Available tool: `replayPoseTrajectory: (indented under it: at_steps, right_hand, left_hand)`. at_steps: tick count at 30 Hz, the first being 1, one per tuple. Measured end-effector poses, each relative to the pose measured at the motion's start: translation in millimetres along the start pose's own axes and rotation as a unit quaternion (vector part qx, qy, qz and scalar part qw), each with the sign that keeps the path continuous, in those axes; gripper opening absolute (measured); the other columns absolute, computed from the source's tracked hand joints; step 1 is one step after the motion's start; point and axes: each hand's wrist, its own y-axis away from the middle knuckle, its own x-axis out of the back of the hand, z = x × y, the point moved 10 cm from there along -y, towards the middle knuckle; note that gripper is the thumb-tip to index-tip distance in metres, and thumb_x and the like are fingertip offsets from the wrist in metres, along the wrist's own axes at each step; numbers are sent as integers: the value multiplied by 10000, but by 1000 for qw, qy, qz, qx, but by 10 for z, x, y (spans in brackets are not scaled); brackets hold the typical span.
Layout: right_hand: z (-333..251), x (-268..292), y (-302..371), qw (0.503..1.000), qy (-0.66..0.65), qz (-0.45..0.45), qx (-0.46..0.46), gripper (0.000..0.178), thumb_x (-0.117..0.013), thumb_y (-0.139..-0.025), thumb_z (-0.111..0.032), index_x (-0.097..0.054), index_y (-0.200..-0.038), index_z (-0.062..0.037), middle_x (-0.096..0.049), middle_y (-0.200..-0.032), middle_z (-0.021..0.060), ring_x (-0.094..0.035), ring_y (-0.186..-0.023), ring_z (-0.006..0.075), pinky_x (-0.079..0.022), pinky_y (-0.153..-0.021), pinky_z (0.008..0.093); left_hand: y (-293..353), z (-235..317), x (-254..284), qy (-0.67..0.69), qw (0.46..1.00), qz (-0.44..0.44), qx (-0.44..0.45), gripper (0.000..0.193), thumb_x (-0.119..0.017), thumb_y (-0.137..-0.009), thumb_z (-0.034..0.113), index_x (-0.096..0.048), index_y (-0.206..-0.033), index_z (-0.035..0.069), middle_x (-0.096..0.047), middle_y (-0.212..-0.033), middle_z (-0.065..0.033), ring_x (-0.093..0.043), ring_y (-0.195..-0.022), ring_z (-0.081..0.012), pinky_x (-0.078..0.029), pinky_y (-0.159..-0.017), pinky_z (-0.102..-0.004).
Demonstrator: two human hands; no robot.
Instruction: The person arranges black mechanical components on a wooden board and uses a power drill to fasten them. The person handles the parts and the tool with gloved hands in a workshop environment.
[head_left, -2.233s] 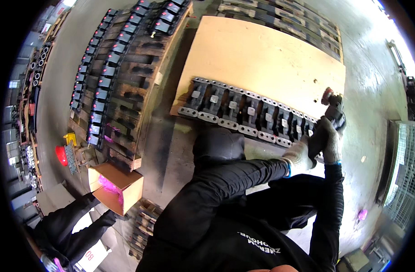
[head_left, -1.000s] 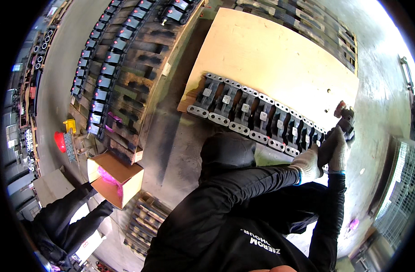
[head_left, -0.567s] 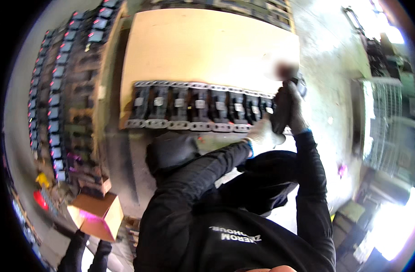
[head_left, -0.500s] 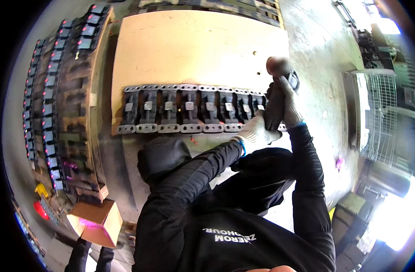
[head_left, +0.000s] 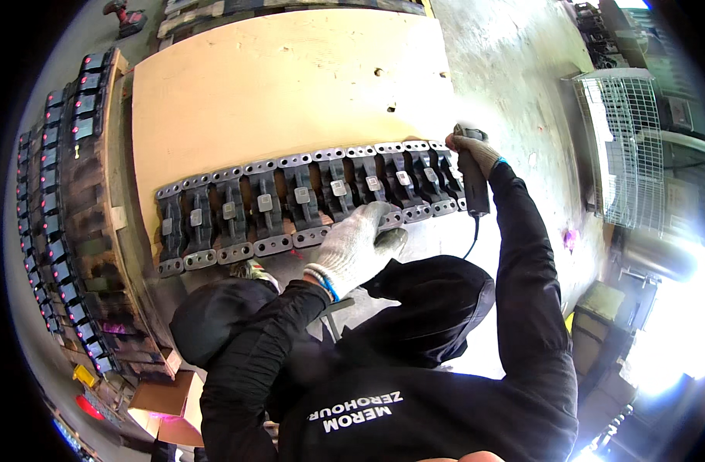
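Observation:
A row of dark metal castings with drilled end plates (head_left: 302, 196) lies side by side along the near edge of a pale wooden board (head_left: 291, 85). My right hand (head_left: 479, 152), gloved, is wrapped round a black corded angle grinder (head_left: 474, 189) at the row's right end. The grinder's cord hangs down toward my knee, and its disc cannot be made out clearly. My left hand (head_left: 359, 245), in a pale knitted glove, rests on the near end plates right of the row's middle. Its fingers lie over a plate, with the thumb apart.
Pallets (head_left: 121, 254) at left carry rows of similar parts with red marks. A red cordless drill (head_left: 125, 19) lies on the floor at far left. Near left stands an open cardboard box (head_left: 191, 400); a wire cage (head_left: 622, 146) stands at right.
My left hand has come away from the grinder's rear and moved left onto the castings. My right hand still holds the grinder, now turned more upright. The view has shifted.

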Motion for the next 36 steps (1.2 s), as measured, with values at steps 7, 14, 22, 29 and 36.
replayPoseTrajectory:
  at_steps: [7, 14, 22, 29, 36]
  right_hand:
    - [292, 195, -100, 993, -34, 78, -79, 291, -708, -882, -330, -657, -977, -60, -642, -745, 76, -638, -567, 197, -560, -495, 346]
    - [469, 249, -215, 989, -39, 79, -118, 337, -675, -912, -367, -631, -1045, -61, -649, -751, 104, -635, -571, 211, -562, -525, 360]
    - [365, 206, -110, 992, -7, 74, -100, 388, -700, -892, -377, -636, -1067, -37, -650, -760, 118, -638, -583, 222, -566, -534, 359]
    - [442, 297, 59, 988, 2, 81, -135, 407, -717, -876, -371, -617, -1070, -28, -653, -772, 122, -648, -582, 224, -576, -538, 354]
    - [424, 518, 673, 984, -10, 137, -111, 566, -780, -820, -336, -547, -1186, 27, -639, -852, 136, -654, -635, 228, -585, -563, 361]
  left_hand:
    - [-140, 95, -113, 0, 1000, -7, -20, 429, -665, -919, 329, -573, -1230, 47, -659, -1108, -223, -680, -987, -403, -564, -814, -469]
    - [-160, 73, -181, -2, 1000, -20, -9, 459, -693, -885, 286, -543, -1245, 43, -641, -1140, -227, -665, -1011, -421, -557, -828, -482]
    - [-155, 161, -216, -15, 999, -25, -17, 499, -720, -892, 329, -575, -1276, 46, -671, -1111, -228, -692, -990, -393, -563, -837, -454]
    - [-103, 183, -213, -22, 999, -23, -30, 451, -707, -887, 309, -538, -1220, 55, -652, -1087, -225, -679, -969, -417, -559, -800, -474]
    - [-50, 249, -91, 21, 999, 1, -33, 396, -686, -882, 269, -552, -1185, 52, -649, -1070, -208, -674, -964, -414, -558, -785, -488]
